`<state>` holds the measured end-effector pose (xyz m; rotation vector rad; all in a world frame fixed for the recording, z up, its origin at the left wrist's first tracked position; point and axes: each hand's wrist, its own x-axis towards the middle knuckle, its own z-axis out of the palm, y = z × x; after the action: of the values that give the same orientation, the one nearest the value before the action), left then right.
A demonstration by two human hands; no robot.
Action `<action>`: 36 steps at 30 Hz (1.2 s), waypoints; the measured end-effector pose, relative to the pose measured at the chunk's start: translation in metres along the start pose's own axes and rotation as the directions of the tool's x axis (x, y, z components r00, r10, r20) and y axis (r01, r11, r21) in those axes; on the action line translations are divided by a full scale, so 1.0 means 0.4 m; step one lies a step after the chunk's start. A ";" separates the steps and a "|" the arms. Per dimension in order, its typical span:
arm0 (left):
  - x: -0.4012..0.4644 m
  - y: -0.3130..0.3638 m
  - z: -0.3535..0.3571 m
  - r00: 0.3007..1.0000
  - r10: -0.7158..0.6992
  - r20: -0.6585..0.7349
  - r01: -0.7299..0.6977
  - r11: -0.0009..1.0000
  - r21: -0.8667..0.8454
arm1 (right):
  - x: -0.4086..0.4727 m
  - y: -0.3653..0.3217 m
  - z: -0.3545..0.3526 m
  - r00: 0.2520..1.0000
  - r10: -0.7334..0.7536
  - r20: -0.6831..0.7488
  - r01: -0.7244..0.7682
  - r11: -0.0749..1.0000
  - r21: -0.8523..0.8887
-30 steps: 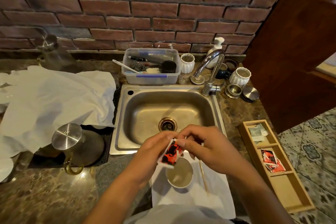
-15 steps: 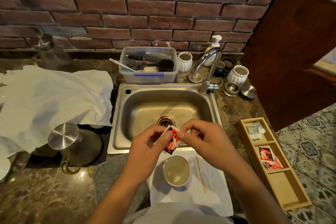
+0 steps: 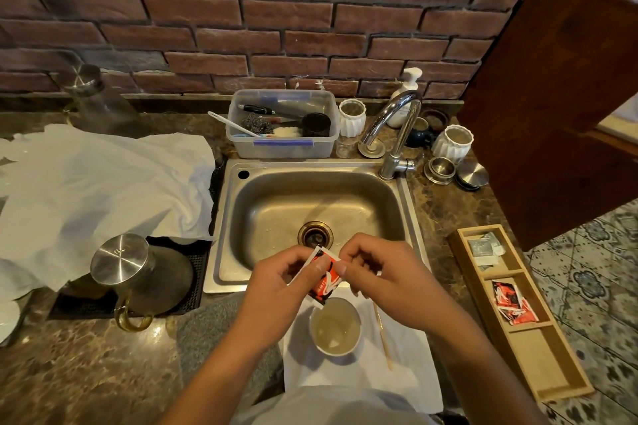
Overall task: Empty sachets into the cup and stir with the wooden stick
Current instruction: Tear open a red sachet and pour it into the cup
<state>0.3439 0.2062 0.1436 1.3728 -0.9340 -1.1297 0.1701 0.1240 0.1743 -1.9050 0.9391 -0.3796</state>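
A small sachet printed in red, black and white [image 3: 324,278] is showing between the fingers, above a white paper cup [image 3: 335,326] holding pale, cloudy yellowish liquid. The cup is sitting on a plain white napkin [image 3: 407,369] beside a pale wooden stir stick [image 3: 382,338]. More red, black and white sachets [image 3: 511,302] are lying in a light wooden tray [image 3: 538,355], whose far compartment is holding grey-green packets [image 3: 483,247]. The countertop [image 3: 86,373] is showing mottled brown marble, and the wall [image 3: 276,10] is showing dark red brick.
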 end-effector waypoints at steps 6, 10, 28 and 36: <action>0.006 -0.007 -0.009 0.996 0.001 -0.087 -0.007 0.998 -0.070 | 0.006 0.002 0.016 0.999 0.000 -0.048 0.005 0.995 0.101; 0.004 -0.005 -0.015 0.999 -0.013 0.042 0.014 0.999 -0.034 | 0.017 -0.004 0.013 0.998 0.011 -0.065 -0.006 0.996 0.085; -0.007 -0.004 -0.029 0.993 -0.025 0.112 0.019 0.998 0.059 | 0.027 0.001 -0.002 0.974 0.023 0.227 -0.060 0.986 0.158; 0.003 -0.007 -0.047 0.974 -0.075 0.215 0.068 0.997 0.038 | 0.028 0.004 0.010 0.962 -0.015 0.271 -0.039 0.980 0.193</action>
<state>0.3623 0.2099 0.1401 1.3351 -1.0670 -1.3448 0.1790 0.1178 0.1696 -1.7164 0.7029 -0.1891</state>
